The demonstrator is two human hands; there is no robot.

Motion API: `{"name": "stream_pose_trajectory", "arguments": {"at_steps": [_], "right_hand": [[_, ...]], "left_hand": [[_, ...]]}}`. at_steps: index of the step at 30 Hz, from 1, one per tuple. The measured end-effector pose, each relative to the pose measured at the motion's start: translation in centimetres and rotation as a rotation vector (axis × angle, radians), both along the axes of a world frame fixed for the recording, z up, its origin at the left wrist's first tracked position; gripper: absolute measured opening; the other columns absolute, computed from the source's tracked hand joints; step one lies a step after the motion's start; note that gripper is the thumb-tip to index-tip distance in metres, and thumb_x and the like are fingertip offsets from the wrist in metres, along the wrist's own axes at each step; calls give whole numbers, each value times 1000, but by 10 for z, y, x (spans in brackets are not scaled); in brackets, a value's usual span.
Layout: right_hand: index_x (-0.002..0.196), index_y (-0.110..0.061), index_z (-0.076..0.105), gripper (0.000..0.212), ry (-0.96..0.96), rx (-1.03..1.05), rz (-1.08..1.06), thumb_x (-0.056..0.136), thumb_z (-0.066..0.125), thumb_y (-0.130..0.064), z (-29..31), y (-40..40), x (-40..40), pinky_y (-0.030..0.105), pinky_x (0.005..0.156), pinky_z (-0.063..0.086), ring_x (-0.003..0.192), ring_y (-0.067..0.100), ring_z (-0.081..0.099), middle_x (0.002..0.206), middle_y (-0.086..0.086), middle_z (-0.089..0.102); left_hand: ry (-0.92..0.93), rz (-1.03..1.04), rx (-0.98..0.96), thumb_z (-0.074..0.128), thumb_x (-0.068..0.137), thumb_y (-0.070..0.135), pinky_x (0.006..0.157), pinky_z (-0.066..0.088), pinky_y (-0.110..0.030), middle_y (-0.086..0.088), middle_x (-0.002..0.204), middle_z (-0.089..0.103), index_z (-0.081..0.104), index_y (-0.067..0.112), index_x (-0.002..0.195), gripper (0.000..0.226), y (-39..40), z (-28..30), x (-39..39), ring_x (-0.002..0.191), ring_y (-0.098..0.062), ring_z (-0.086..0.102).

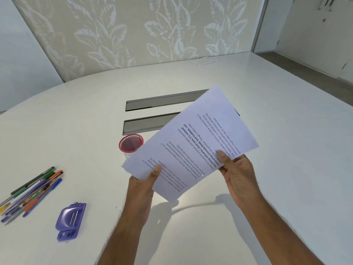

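Observation:
A white printed sheet of paper (pixel 193 142) is held up above the white table (pixel 76 131), tilted, with its text upside down to me. My left hand (pixel 145 182) pinches its near left corner, thumb on top. My right hand (pixel 236 173) pinches the near right edge, thumb on the printed side. Whether it is one sheet or a thin stack I cannot tell.
A pink mesh pen cup (pixel 131 143) stands just left of the paper, partly hidden by it. Several pens (pixel 32 192) lie loose at the left edge. A purple hole punch (pixel 71 221) lies near them. Two grey cable slots (pixel 164 101) cross the table's middle.

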State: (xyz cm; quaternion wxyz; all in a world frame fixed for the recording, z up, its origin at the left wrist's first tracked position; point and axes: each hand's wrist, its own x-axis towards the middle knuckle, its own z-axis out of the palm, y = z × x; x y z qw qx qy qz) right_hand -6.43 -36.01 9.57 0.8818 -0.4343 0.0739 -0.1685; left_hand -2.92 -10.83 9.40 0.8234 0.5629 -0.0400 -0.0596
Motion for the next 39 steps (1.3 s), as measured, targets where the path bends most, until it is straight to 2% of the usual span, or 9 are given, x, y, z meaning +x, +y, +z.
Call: {"name": "stream_pose_trajectory", "arguments": {"at_steps": [7,11,16,19,22,28,33,36,39], "right_hand": [[119,-20,77,34,32,-204,-125,86,85,-24,15,-14,-6,33,90,63,113,26,77,125,9,80],[111,-22,78,23,37,-356,-167,89,83,-25,22,-17,-12,33,87,63,104,22,78,116,4,83],[111,-29,77,18,-1,-550,-85,96,78,-18,38,-12,-16,19,75,62,95,12,81,111,-4,84],[110,-33,76,19,-16,-646,-54,99,76,-18,48,-5,-18,18,71,62,91,10,81,109,-7,84],[110,-35,75,21,-48,-664,-52,101,73,-16,57,0,-19,18,67,62,89,10,81,108,-8,83],[113,-42,71,23,-92,-681,-98,99,72,-24,72,4,-19,20,67,61,91,10,80,109,-8,82],[113,-33,71,15,17,-709,-86,99,74,-27,48,4,-18,25,67,63,91,15,79,106,-4,81],[110,-35,74,19,78,-708,-49,101,72,-18,29,5,-19,22,69,61,93,11,79,106,-8,82],[109,-41,73,19,116,-731,-44,101,73,-23,24,5,-20,19,70,60,94,8,78,107,-13,82]], "left_hand": [[-21,11,147,90,75,52,89,60,-28,-2,125,80,78,24,123,57,13,-6,6,111,-17,74],[-37,-70,240,84,81,43,79,60,-21,-3,112,84,82,23,112,37,11,-3,7,97,-13,79],[-60,-225,306,83,80,60,79,64,-29,-5,111,84,82,23,111,48,-1,21,5,98,-23,82],[-82,-210,390,82,80,59,78,67,-37,3,106,85,83,32,109,40,-10,36,8,94,-22,83],[-81,-188,399,80,85,53,81,66,-44,5,102,86,83,36,107,29,-18,46,11,90,-21,83],[-159,-136,335,78,88,51,73,67,-31,9,105,85,81,40,109,24,-28,53,11,90,-15,82],[-124,-135,351,78,92,44,76,64,-26,11,110,83,78,43,113,21,-32,31,5,97,-13,81],[-83,-148,346,76,92,45,77,64,-27,9,113,83,78,41,115,24,-32,20,2,100,-16,80],[-71,-140,331,76,90,48,75,63,-25,8,114,83,78,40,117,29,-30,17,2,99,-18,80]]}}
